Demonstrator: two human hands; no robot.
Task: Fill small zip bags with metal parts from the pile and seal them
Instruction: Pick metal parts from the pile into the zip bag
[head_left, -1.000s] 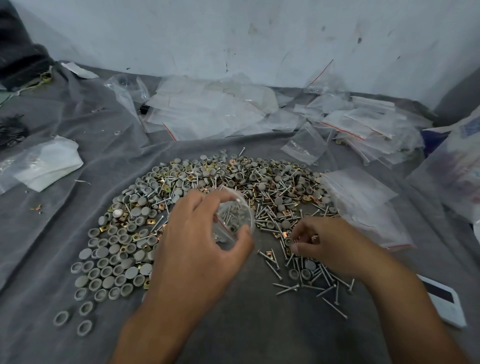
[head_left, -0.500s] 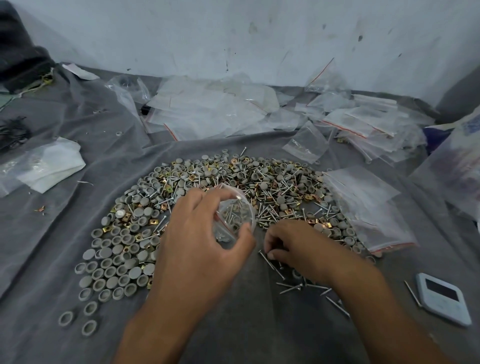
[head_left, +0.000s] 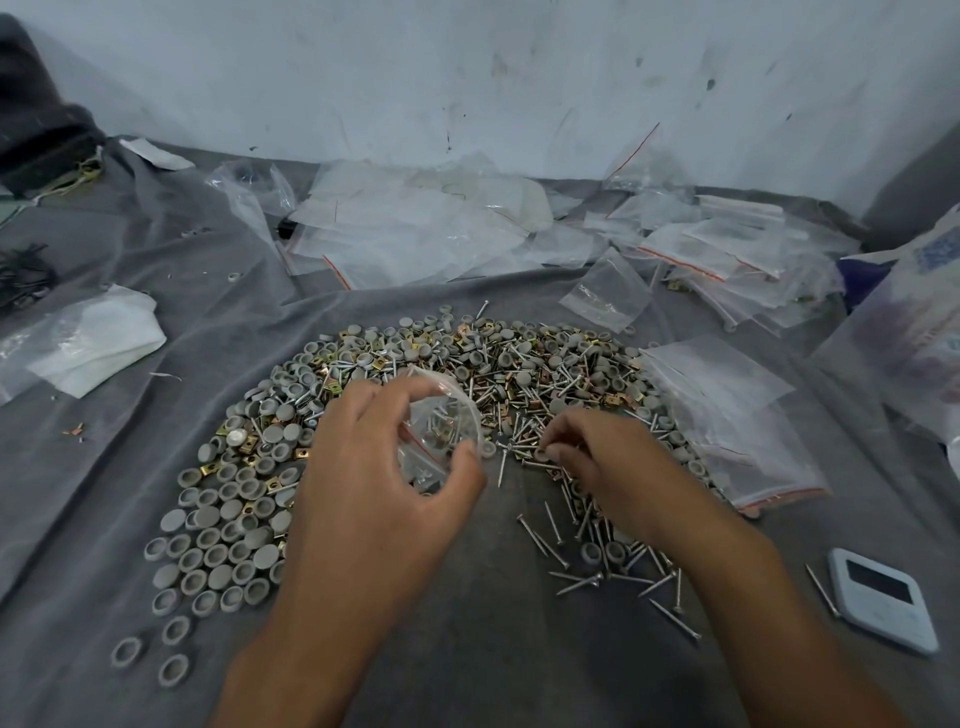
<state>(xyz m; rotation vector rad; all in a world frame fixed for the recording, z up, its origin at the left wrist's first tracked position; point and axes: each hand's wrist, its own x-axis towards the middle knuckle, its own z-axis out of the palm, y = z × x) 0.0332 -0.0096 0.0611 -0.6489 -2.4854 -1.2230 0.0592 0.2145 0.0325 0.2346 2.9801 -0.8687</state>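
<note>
Head cam: left hand (head_left: 374, 483) at centre frame, fingers + thumb curled round a small clear zip bag (head_left: 441, 431), mouth held open in a ring, screws & bits visible inside. Right hand (head_left: 608, 457) just right of it, fingertips bunched down on the pile (head_left: 467, 374), pinching at a small grey part; can't tell for sure if it's gripped. Pile spreads in an arc above and to both sides of the hands: grey round caps (head_left: 218, 540) mostly lower left, brass-coloured square clips mixed in at mid frame, loose screws (head_left: 597, 561) scattered lower right under the right wrist. All on a grey cloth (head_left: 467, 649). Stack of empty zip bags (head_left: 727, 415) w/ red seal strip at right of pile, touching its edge. More clear bags heaped across upper centre (head_left: 415, 228) and upper right (head_left: 727, 244) by the white wall. White folded plastic (head_left: 88, 338) at left. Small white device w/ screen (head_left: 883, 597) at lower right, one screw beside it.
</note>
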